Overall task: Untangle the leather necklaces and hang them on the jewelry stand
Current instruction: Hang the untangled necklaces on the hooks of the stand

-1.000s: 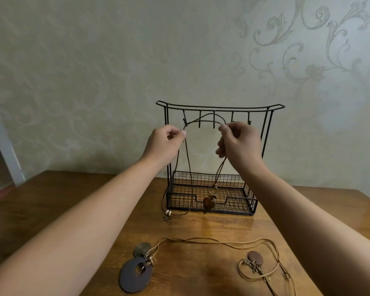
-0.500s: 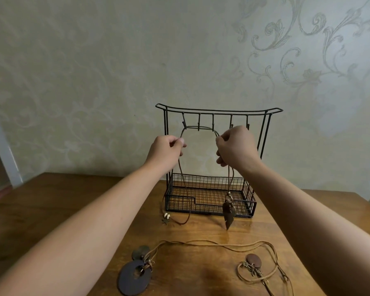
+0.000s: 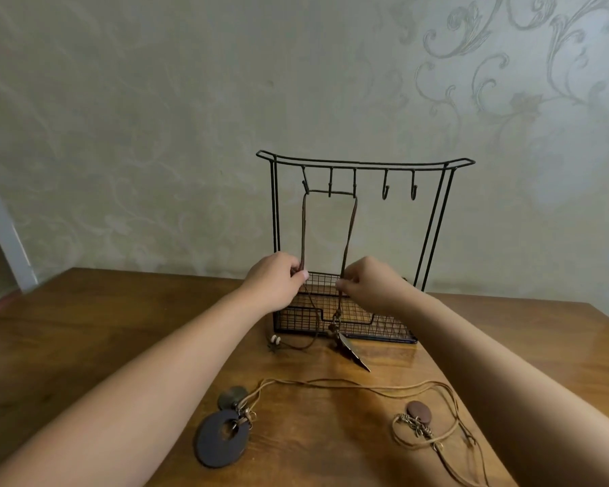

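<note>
Head view: dark leather necklace [image 3: 331, 193] hangs across three left hooks of the jewelry stand [image 3: 364, 162], both strands dropping straight to my hands, feather pendant [image 3: 348, 347] on the tabletop below. My left hand [image 3: 278, 277] pinches the left strand, my right hand [image 3: 368, 284] pinches the right. Tan necklaces [image 3: 348, 384] lie tangled near the tabletop's front edge, nearer my right.

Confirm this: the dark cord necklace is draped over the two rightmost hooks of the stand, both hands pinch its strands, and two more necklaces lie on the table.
Not quite. The head view shows the dark cord necklace draped across the three leftmost hooks of the stand; the two rightmost hooks are bare. The rest holds: left hand and right hand each pinch a strand, and two more necklaces lie on the table.
</note>
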